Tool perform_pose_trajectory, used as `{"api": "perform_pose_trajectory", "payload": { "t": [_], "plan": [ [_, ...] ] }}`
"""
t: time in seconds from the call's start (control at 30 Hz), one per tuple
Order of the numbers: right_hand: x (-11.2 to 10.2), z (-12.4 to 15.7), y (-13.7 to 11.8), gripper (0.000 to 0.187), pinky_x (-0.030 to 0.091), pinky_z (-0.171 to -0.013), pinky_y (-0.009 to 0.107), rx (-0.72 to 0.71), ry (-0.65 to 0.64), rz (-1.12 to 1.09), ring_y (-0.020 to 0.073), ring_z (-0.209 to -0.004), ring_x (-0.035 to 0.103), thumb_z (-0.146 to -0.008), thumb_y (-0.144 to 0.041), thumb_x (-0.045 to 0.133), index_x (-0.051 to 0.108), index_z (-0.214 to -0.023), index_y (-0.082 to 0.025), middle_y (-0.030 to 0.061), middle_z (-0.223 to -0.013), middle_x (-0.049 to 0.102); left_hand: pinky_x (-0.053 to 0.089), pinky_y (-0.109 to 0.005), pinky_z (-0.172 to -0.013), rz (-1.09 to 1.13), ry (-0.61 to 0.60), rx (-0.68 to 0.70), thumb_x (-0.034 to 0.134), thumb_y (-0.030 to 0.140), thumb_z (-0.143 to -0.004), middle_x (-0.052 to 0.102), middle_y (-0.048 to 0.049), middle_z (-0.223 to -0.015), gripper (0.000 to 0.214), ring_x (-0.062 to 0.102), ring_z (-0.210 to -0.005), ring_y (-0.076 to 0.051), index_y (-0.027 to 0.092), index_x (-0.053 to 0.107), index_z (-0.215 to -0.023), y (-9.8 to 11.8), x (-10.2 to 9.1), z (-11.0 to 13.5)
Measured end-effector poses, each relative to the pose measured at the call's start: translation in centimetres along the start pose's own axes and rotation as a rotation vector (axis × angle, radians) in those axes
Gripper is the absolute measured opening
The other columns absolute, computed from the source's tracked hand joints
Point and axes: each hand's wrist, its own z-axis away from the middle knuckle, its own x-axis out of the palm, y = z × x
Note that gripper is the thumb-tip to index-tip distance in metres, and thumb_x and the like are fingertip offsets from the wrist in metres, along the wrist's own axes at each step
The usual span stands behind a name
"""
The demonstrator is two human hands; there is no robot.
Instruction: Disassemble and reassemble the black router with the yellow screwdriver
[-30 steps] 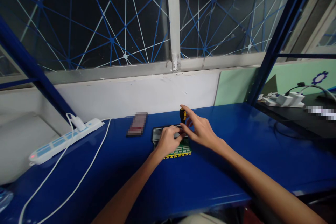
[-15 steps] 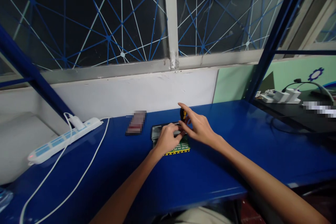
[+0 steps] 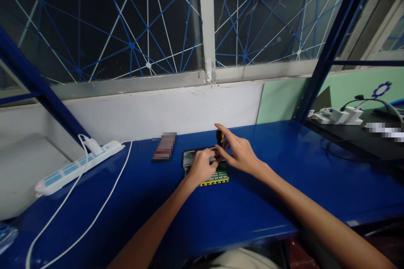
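My right hand [image 3: 241, 151] is closed around a stubby black-and-yellow handle, which looks like a screwdriver [image 3: 219, 136] held upright. Its index finger reaches over the handle's top end. Beside it, my left hand [image 3: 202, 166] has its fingers bent and pressed together near the handle's lower end; what they grip is hidden. Beneath both hands lies an open flat case [image 3: 188, 159] with a dark frame and a clear or grey panel. The case's near part is green with rows of small pale pieces and a yellow toothed edge [image 3: 217, 181]. My left hand covers much of it.
The blue table [image 3: 240, 214] carries a phone-like dark slab [image 3: 164, 148] left of the case. A white power strip [image 3: 78, 168] with a looping white cable lies at the left. Chargers [image 3: 345, 115] and cables sit on a black surface at the right.
The hands, handle and case keep the same arrangement. The whole view has shifted very slightly.
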Motion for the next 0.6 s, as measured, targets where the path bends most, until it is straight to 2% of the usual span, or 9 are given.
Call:
{"api": "perform_pose_trajectory", "payload": {
  "t": [0.17, 0.33, 0.6],
  "plan": [
    [-0.04, 0.01, -0.05, 0.060, 0.047, -0.065, 0.032, 0.000, 0.000, -0.002, 0.0180, -0.069, 0.062, -0.091, -0.031, 0.040, 0.025, -0.148, -0.017, 0.0068, -0.089, 0.067, 0.049, -0.027, -0.075, 0.011, -0.010, 0.005, 0.062, 0.010, -0.080, 0.074, -0.0028, -0.087, 0.013, 0.068, -0.082, -0.019, 0.018, 0.072, -0.082, 0.21, -0.08, 0.07],
    [-0.07, 0.01, -0.06, 0.059, 0.046, -0.063, 0.031, 0.003, -0.001, -0.008, 0.0178, -0.068, 0.062, -0.092, -0.030, 0.039, 0.025, -0.148, -0.017, 0.0056, -0.085, 0.067, 0.049, -0.028, -0.077, -0.015, 0.028, 0.017, 0.065, 0.015, -0.080, 0.073, -0.0029, -0.086, 0.009, 0.067, -0.083, -0.019, 0.019, 0.073, -0.083, 0.12, -0.04, 0.02],
    [0.00, 0.06, 0.08, 0.060, 0.046, -0.066, 0.031, -0.003, 0.003, -0.010, 0.0179, -0.072, 0.063, -0.092, -0.031, 0.040, 0.024, -0.148, -0.018, 0.0075, -0.092, 0.067, 0.050, -0.027, -0.078, 0.019, 0.028, 0.020, 0.064, 0.012, -0.080, 0.074, -0.0024, -0.087, 0.014, 0.067, -0.083, -0.018, 0.020, 0.074, -0.086, -0.17, 0.21, -0.07]
  ]
}}
